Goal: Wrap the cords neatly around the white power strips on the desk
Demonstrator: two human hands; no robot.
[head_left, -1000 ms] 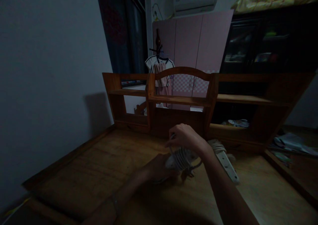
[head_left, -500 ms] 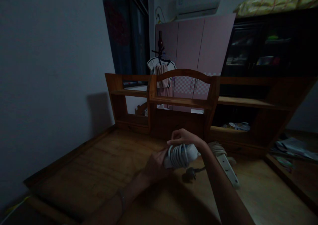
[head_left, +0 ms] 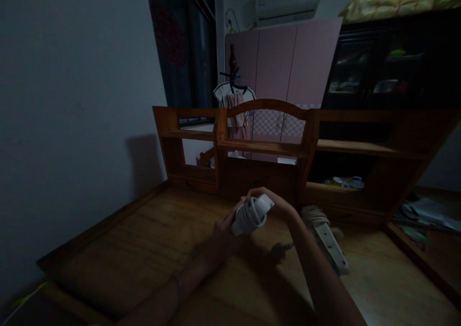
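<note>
A white power strip (head_left: 264, 204) with its pale cord (head_left: 248, 217) coiled around it is held up above the wooden tabletop. My left hand (head_left: 225, 231) is closed around its near left end. On the far side, my right hand (head_left: 280, 203) curls over the coils, its fingertips at the upper left of the wound cord; the strip hides part of these fingers. Under my right forearm a dark plug (head_left: 279, 251) lies on the table. To the right rests a second white power strip (head_left: 331, 244) with a bundled cord (head_left: 314, 215) at its far end.
A wooden shelf unit (head_left: 266, 147) runs along the back of the tabletop (head_left: 144, 239). A wall (head_left: 79, 100) borders the left. Papers (head_left: 428, 213) lie beyond the right-hand ledge. Behind stand a pink wardrobe (head_left: 273, 66) and a dark cabinet (head_left: 382, 71).
The wound power strip has turned, its free end swinging up and left toward my right hand. My right hand has shifted from above the coils to behind them.
</note>
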